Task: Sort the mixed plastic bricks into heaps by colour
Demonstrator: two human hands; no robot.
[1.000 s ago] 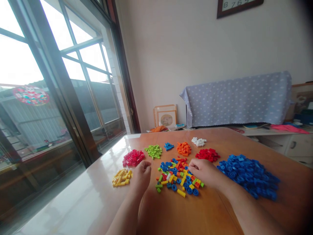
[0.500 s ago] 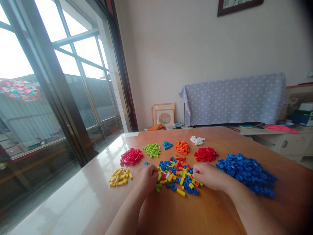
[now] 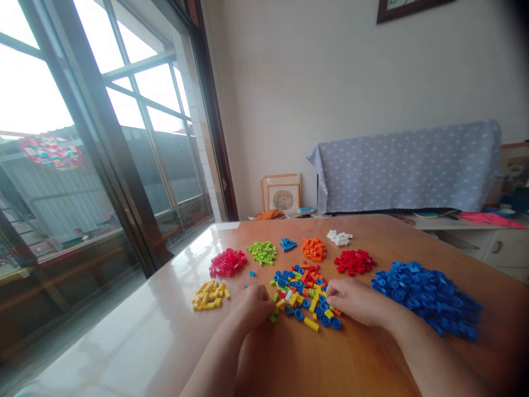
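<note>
A mixed pile of small coloured bricks (image 3: 303, 292) lies in the middle of the wooden table (image 3: 343, 364). My left hand (image 3: 253, 306) rests at the pile's left edge with its fingers curled. My right hand (image 3: 355, 300) sits at the pile's right edge, fingers pinched among the bricks. What either hand holds is hidden. Sorted heaps ring the pile: yellow (image 3: 210, 294), red (image 3: 227, 262), green (image 3: 262, 252), small blue (image 3: 287, 243), orange (image 3: 314, 249), white (image 3: 339, 237), another red (image 3: 354, 261) and a big blue one (image 3: 427, 295).
A single blue brick (image 3: 252, 273) lies loose between the red heap and the mixed pile. Tall windows (image 3: 103, 138) run along the left. Behind the table stand a cloth-covered piece of furniture (image 3: 407, 165), a picture frame (image 3: 281, 194) and a white cabinet (image 3: 479, 242).
My left hand has moved right from near the red and yellow heaps to the mixed pile's left edge. A loose blue brick now lies near the red heap. My right hand stays at the pile.
</note>
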